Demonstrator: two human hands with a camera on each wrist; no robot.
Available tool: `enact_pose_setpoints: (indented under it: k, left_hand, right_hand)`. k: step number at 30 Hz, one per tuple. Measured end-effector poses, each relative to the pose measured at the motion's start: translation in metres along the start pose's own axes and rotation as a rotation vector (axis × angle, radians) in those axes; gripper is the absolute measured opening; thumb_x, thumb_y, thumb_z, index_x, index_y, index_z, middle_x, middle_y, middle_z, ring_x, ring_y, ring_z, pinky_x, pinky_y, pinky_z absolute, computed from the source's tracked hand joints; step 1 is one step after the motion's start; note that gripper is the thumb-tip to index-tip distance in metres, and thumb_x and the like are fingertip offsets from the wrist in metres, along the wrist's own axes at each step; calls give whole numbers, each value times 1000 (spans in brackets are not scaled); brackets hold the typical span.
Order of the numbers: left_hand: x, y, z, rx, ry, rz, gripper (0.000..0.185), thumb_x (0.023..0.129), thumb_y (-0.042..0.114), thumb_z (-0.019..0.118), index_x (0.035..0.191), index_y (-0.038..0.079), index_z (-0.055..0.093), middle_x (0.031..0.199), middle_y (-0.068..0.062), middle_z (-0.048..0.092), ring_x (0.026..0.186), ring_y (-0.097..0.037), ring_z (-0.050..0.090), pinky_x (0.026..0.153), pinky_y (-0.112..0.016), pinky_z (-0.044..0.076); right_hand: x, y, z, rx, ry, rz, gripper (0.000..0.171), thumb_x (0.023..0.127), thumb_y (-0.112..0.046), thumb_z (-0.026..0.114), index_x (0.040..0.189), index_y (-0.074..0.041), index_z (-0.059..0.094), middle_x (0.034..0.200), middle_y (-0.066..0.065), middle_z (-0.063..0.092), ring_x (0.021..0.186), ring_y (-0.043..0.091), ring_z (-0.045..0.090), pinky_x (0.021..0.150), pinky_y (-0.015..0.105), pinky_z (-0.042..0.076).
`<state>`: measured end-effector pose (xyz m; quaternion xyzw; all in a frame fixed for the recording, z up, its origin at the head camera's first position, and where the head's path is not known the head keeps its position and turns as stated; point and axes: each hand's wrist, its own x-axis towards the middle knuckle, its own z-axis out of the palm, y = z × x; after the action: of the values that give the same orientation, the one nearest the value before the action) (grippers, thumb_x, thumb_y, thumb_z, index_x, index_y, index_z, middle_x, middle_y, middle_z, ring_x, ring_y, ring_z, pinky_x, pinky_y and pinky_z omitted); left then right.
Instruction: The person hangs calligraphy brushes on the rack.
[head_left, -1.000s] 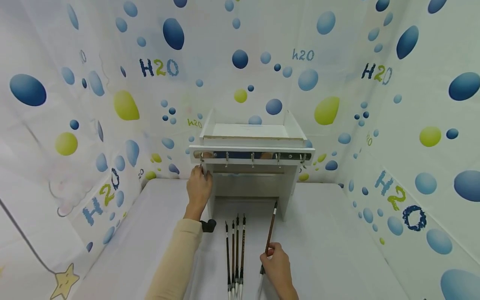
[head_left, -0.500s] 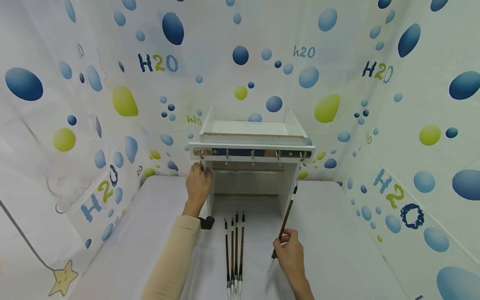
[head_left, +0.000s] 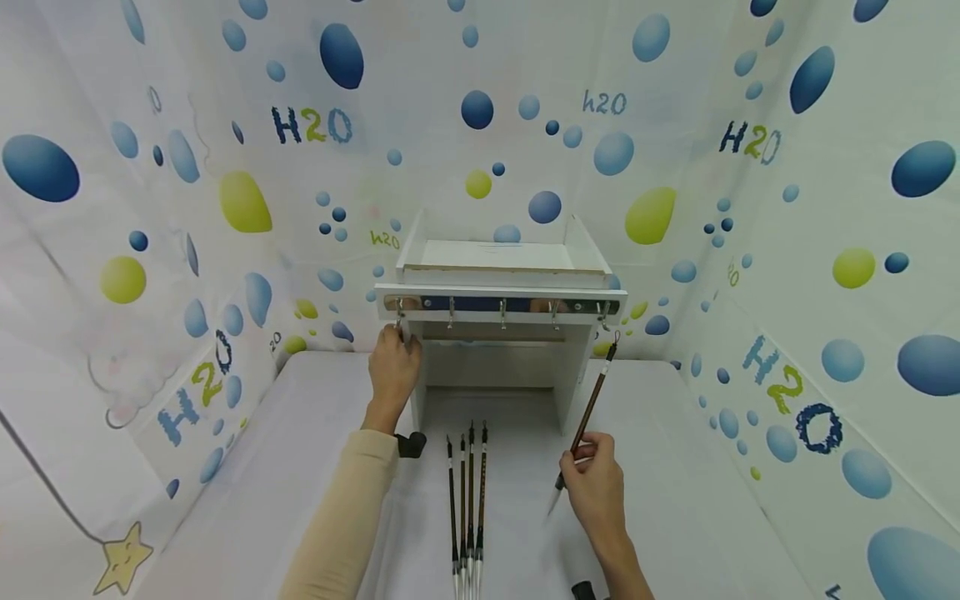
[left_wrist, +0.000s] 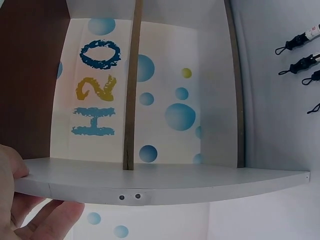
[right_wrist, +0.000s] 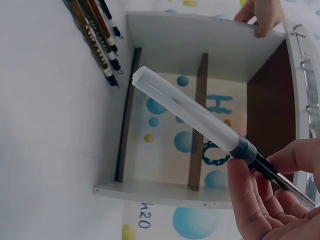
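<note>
The brush (head_left: pixel 589 410) is pinched in the right hand (head_left: pixel 595 486), tip near the rack's (head_left: pixel 501 304) right hook; the left hand (head_left: pixel 395 372) grips the rack's left side.

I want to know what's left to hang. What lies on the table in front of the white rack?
Four brushes lie side by side before the white rack; their lower ends run out of frame.

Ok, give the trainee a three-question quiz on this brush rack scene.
1. True or false: the right hand holds a brown-handled calligraphy brush.
2. How many calligraphy brushes lie side by side on the white table?
3. The left hand grips which part of the white wooden rack: A) top tray, B) left side panel, C) right side panel?

Key: 1 true; 2 four; 3 B.
</note>
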<state>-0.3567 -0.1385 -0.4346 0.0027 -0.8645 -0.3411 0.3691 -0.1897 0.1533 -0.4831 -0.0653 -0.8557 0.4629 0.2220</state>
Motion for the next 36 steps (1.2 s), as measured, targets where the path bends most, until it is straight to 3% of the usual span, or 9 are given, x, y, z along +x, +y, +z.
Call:
enact_pose_setpoints:
  k: [15,36]
  left_hand:
    - [0,0,0,7,-14,-12,24,92,14,60,100,-8,58,94,-27,63,80,-52,65,68,-62,51]
    - [3,-1,1,5,-41,-33,24,93,15,59,100,-8,59,95,-27,64,81,-51,66,69,-62,52]
  right_hand:
    - [7,-2,-1,-28,-34,-17,34,89,-7,64,121,0,53,94,12,69,72,13,62,54,22,47]
    - [17,2,-4,-53,-12,-51,34,89,-6,63,121,2,55,91,13,70,71,17,66,54,22,48]
